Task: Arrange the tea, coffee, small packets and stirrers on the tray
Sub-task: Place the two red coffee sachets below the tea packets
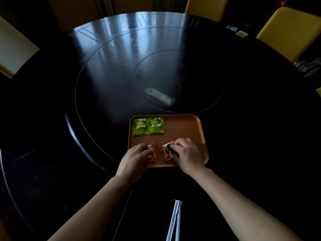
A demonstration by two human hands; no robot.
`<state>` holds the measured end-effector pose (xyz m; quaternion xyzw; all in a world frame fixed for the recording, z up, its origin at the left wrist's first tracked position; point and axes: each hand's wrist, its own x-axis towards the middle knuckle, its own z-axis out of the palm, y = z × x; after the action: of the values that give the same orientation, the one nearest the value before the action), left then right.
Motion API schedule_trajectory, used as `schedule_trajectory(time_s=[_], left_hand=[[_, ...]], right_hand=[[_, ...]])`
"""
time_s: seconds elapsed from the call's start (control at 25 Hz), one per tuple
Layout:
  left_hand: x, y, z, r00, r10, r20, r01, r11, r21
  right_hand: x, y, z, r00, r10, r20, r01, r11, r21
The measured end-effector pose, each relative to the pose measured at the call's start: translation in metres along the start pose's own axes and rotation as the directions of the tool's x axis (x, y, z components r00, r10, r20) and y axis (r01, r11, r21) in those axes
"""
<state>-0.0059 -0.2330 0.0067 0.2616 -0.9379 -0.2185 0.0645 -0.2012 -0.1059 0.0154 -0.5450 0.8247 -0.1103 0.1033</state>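
Observation:
A wooden tray [184,126] lies on the dark round table in front of me. Two green tea packets [140,126] [156,125] lie side by side in its far left corner. My left hand [137,153] rests on a red coffee packet [151,153] at the tray's near left. My right hand [186,153] grips another red coffee packet [166,150] near the tray's front middle; my fingers hide part of it. White wrapped stirrers [174,221] lie on the table close to me, off the tray.
The table has a large inset turntable [178,80] with a long label or packet [160,96] lying on it. Yellow chairs [288,32] stand at the far right. Small cards [241,33] lie near the table's far right edge.

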Motion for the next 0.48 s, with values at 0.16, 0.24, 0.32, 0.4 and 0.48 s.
schedule_trajectory(time_s=[0.16,0.24,0.32,0.4,0.48], left_hand=[[0.000,-0.002,-0.003,0.997,0.076,0.033,-0.078,0.994,0.080],[0.002,-0.005,-0.006,0.995,0.084,0.045,-0.086,0.995,0.042],[0.000,-0.004,-0.007,1.000,0.002,0.006,-0.003,0.997,0.071],[0.002,0.001,-0.006,0.994,-0.111,-0.014,0.112,0.979,0.172],[0.005,0.008,-0.002,0.988,-0.157,0.006,0.151,0.958,0.244]], right_hand=[[0.005,-0.009,0.004,1.000,0.010,0.006,-0.010,1.000,0.017],[0.009,-0.012,0.003,0.998,-0.060,0.032,0.057,0.995,0.081],[0.010,-0.011,0.002,0.999,-0.039,-0.025,0.042,0.988,0.146],[0.008,-0.010,0.003,0.996,0.038,-0.077,-0.027,0.990,0.136],[0.006,-0.010,0.005,0.997,0.075,-0.031,-0.073,0.995,0.071]])
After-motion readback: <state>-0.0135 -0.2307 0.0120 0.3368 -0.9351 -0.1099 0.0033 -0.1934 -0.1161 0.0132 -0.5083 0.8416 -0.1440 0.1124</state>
